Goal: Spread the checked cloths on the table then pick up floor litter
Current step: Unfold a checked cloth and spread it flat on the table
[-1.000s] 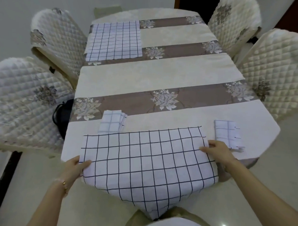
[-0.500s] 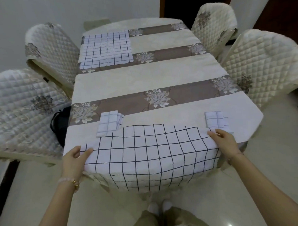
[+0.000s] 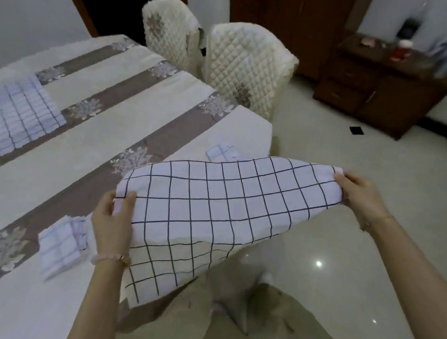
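Left hand (image 3: 112, 219), head view: we find its fingers curled round one end of the checked cloth (image 3: 218, 207), thumb on top. The right hand (image 3: 360, 197) pinches the opposite end. The cloth (white, thin dark grid) is held stretched in the air over the near corner of the table (image 3: 139, 116), its lower edge drooping.

2 quilted chairs (image 3: 241, 62), dark wooden cabinet (image 3: 381, 87)
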The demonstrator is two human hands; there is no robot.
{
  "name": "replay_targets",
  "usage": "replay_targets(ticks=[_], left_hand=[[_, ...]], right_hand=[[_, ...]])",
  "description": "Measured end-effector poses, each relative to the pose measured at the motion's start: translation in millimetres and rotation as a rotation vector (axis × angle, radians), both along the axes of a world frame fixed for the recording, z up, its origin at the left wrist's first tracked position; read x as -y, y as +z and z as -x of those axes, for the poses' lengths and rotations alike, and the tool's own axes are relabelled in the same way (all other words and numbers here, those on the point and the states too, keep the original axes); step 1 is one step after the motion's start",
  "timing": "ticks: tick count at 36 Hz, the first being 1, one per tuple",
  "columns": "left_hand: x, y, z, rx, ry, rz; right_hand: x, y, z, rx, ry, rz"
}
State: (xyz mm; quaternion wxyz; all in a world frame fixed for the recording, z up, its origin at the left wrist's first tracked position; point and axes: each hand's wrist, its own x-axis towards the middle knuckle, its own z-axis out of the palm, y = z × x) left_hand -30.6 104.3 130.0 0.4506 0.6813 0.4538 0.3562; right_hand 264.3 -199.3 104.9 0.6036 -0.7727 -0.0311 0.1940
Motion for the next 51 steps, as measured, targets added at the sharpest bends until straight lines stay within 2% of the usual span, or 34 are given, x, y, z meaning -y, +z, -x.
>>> replay_targets(ticks=[9,15,25,29,33,39,44,51], left_hand=[[53.4,-14.6,-132.6,-0.125,-0.309,0.029],[98.3,-30.9,-234.6,-0.235,-0.461,0.078],[144.1,-32.8,-380.7,-0.227,-0.655,0.204],[139.0,-25.3,-437.7,-0.217,-0.698,0.159],[124.0,-23.6,-498.8,-0.160,-0.681,0.225],[101.9,-42.8,-602.0,-0.152,-0.652,0.225],[84.2,-57.9,-692.0,-0.235,-0.632,0.292],[35.0,-45.6,-811.8,-0.201,-0.549,0.343]], right_hand=[[118.0,-30.5,-36.3,-0.137,-0.269,-0.024],[183.0,-59.2,-82.4,-0.189,-0.383,0.041],[237.5,-59.8,-192.6,-0.151,-0.584,0.080],[239.7,-49.5,-242.4,-0.143,-0.620,0.071],[231.5,-41.8,-297.5,-0.097,-0.646,0.029],[207.1,-55.2,-390.1,-0.103,-0.654,0.042],[168.4,-61.9,-472.5,-0.168,-0.606,0.088],[94.4,-40.3,-616.0,-0.150,-0.519,0.093]])
